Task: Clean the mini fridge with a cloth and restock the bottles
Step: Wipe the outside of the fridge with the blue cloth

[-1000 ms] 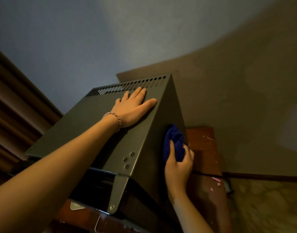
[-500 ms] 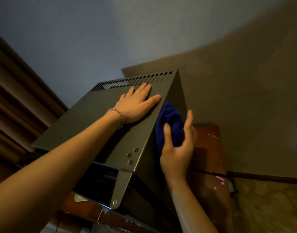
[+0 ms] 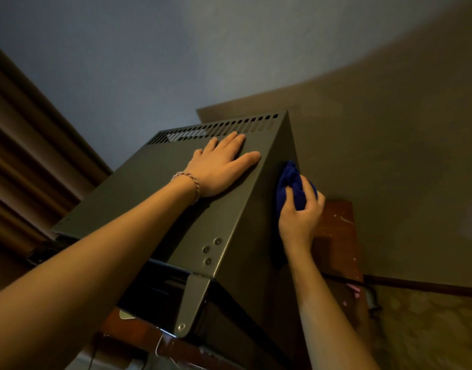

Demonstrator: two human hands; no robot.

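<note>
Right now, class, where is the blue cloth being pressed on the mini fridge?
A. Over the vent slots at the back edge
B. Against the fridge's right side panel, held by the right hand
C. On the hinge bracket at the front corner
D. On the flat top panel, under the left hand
B: the right hand grips the blue cloth against the side panel of the mini fridge, while the left hand lies flat on top.
</note>
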